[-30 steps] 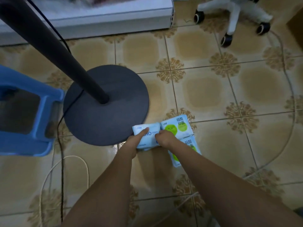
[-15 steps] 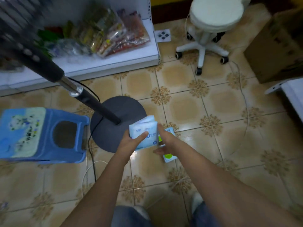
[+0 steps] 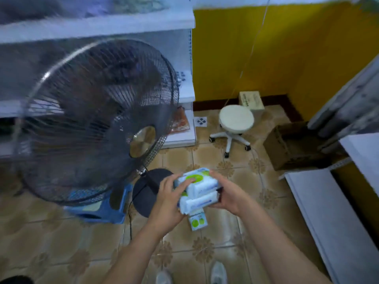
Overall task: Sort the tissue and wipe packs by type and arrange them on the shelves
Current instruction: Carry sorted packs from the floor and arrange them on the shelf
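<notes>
- While clamped from opposite sides, the stack of packs (image 3: 198,188) sits between the left hand (image 3: 167,198) and right hand (image 3: 229,194), raised above the floor (image 3: 225,251).
- One green-spotted pack (image 3: 198,220) lies on the floor tiles directly beneath the stack.
- Left of the hands: fan (image 3: 96,121), its round base (image 3: 147,191) and a blue stool (image 3: 98,208).
- Behind the fan, white shelves (image 3: 98,23); beyond the hands, a white swivel stool (image 3: 235,121) on the floor.
</notes>
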A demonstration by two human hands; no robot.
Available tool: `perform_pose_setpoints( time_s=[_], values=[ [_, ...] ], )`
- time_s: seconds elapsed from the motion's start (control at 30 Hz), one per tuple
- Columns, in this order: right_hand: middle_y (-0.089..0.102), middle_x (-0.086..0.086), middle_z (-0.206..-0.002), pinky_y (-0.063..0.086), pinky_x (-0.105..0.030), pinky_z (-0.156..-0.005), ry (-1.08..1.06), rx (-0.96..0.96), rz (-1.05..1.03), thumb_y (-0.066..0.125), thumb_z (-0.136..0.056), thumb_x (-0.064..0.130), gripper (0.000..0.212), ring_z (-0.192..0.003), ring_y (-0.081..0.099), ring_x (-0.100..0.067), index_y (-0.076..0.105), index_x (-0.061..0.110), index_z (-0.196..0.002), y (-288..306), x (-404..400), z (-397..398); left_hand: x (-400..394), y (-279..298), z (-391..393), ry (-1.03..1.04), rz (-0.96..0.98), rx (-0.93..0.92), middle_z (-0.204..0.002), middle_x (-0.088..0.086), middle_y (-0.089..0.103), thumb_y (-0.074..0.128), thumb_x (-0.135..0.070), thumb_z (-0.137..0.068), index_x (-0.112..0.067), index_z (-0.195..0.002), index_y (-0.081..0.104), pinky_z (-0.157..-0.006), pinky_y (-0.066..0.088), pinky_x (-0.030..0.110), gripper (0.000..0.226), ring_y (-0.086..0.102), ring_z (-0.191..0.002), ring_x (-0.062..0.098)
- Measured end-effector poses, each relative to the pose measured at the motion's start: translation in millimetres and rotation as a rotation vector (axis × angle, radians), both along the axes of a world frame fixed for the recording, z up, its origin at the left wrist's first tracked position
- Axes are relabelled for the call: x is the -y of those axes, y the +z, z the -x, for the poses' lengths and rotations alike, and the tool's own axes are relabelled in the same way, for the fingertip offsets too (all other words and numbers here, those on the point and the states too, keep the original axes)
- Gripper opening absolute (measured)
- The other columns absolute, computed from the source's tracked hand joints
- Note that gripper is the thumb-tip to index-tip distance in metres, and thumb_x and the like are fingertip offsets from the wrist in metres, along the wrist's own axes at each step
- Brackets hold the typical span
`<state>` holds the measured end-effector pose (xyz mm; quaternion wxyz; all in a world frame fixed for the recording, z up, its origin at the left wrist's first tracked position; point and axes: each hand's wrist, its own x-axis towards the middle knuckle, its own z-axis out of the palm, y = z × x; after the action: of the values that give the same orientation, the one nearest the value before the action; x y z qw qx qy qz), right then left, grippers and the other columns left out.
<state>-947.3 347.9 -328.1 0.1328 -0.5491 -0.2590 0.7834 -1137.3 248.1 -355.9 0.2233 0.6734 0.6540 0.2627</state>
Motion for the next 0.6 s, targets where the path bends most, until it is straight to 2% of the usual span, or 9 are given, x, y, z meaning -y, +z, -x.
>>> perform_pose_setpoints(
  time_s=[0.13,0.2,0.27,0.33,0.4,0.47,0.5,0.53,0.6],
  values=[
    [0.074,-0.009,-0.104,0.055,-0.033,-0.067,-0.130,-0.012,-0.150,0.056,-0.095,0.042,0.043,-0.083,0.069,-0.023,0.065,0.012,-0.124,55.8,36.3,-7.2,24.7,73.7,-15.4,-0.004,0.000,0.072,-0.160,-0.014,0.005,0.080,-0.033,-0.078,-0.063,-0.149,0.008,-0.116,0.036,0.037,0.106,0.018,-0.149,0.013],
    [0.075,-0.009,-0.103,0.055,-0.032,-0.065,-0.185,-0.040,-0.230,0.058,-0.095,0.037,0.037,-0.081,0.071,-0.022,0.066,0.012,-0.122,75.1,43.2,-9.3,33.2,91.9,-20.6,0.074,0.035,0.157,-0.160,-0.018,-0.003,0.082,-0.037,-0.075,-0.051,-0.155,-0.006,-0.113,0.032,0.024,0.120,0.016,-0.147,0.000],
    [0.077,-0.006,-0.102,0.056,-0.032,-0.065,-0.210,-0.069,-0.328,0.060,-0.095,0.032,0.028,-0.081,0.072,-0.021,0.067,0.016,-0.117,98.4,50.3,-12.4,44.0,108.7,-25.0,0.180,0.101,0.268,-0.157,-0.017,0.010,0.085,-0.037,-0.073,-0.037,-0.157,-0.016,-0.104,0.031,0.013,0.131,0.027,-0.136,-0.012],
    [0.077,-0.001,-0.097,0.055,-0.030,-0.064,-0.216,-0.083,-0.435,0.060,-0.097,0.028,0.018,-0.081,0.071,-0.017,0.069,0.021,-0.111,119.4,56.5,-15.3,51.0,122.0,-25.5,0.197,0.209,0.474,-0.149,-0.016,0.040,0.085,-0.024,-0.074,-0.039,-0.156,-0.011,-0.091,0.041,0.007,0.127,0.050,-0.119,-0.013],
    [0.077,0.001,-0.098,0.055,-0.030,-0.065,-0.234,-0.087,-0.533,0.059,-0.098,0.025,0.016,-0.084,0.072,-0.016,0.069,0.024,-0.109,138.3,64.2,-19.3,56.7,135.2,-26.5,0.125,0.289,0.743,-0.128,-0.010,0.065,0.084,-0.008,-0.068,-0.045,-0.151,0.017,-0.082,0.052,0.016,0.113,0.066,-0.102,0.000],
    [0.077,0.001,-0.103,0.057,-0.034,-0.073,-0.257,-0.083,-0.634,0.062,-0.096,0.024,0.017,-0.094,0.072,-0.019,0.070,0.025,-0.111,152.8,73.4,-26.0,57.0,152.2,-29.5,0.097,0.308,1.052,-0.124,0.003,0.070,0.076,0.001,-0.058,-0.043,-0.134,0.047,-0.076,0.058,0.034,0.093,0.070,-0.100,0.020],
    [0.077,0.001,-0.105,0.058,-0.036,-0.077,-0.277,-0.072,-0.685,0.065,-0.092,0.028,0.020,-0.097,0.072,-0.019,0.070,0.026,-0.112,160.3,80.4,-28.9,55.3,163.1,-31.3,0.061,0.321,1.170,-0.130,0.006,0.067,0.072,-0.002,-0.060,-0.040,-0.132,0.051,-0.079,0.059,0.044,0.085,0.068,-0.106,0.029],
    [0.077,0.002,-0.105,0.058,-0.037,-0.081,-0.298,-0.053,-0.729,0.067,-0.087,0.031,0.025,-0.098,0.072,-0.017,0.070,0.026,-0.112,164.4,87.0,-31.7,50.5,168.8,-33.4,0.028,0.336,1.221,-0.135,0.006,0.064,0.071,-0.008,-0.065,-0.040,-0.135,0.049,-0.087,0.056,0.054,0.080,0.065,-0.115,0.036],
    [0.077,0.002,-0.103,0.056,-0.034,-0.083,-0.362,-0.003,-0.784,0.070,-0.086,0.029,0.020,-0.096,0.071,-0.014,0.071,0.027,-0.106,169.4,102.4,-36.4,39.8,179.0,-43.7,0.023,0.349,1.242,-0.135,0.003,0.065,0.078,-0.030,-0.069,-0.040,-0.142,0.040,-0.092,0.052,0.056,0.083,0.064,-0.119,0.038]
  ],
)
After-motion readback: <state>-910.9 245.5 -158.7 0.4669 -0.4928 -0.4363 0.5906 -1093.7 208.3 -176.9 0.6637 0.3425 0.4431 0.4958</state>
